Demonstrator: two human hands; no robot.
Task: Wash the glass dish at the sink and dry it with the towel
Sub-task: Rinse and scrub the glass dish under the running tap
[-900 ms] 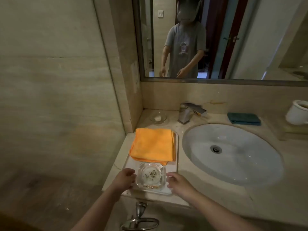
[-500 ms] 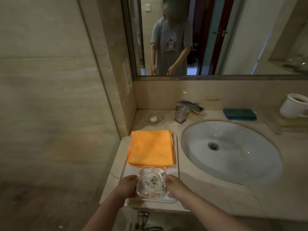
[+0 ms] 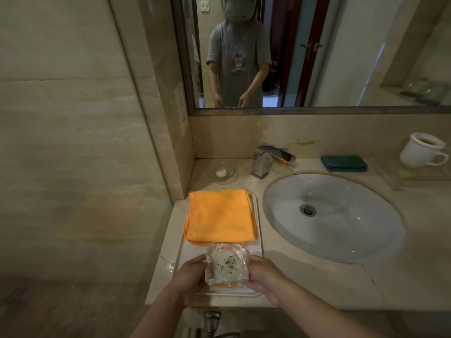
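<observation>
Countertop (image 3: 305,272): one glass dish (image 3: 225,265) (speckled)

Illumination is dim and warm throughout. Soft shadows fall on the tabletop (image 3: 305,272) beside the hands. Small specular glints appear in the sink (image 3: 341,230). Wide-angle distortion bends the wall lines toward the frame edges. Fine detail is soft and slightly noisy.
</observation>
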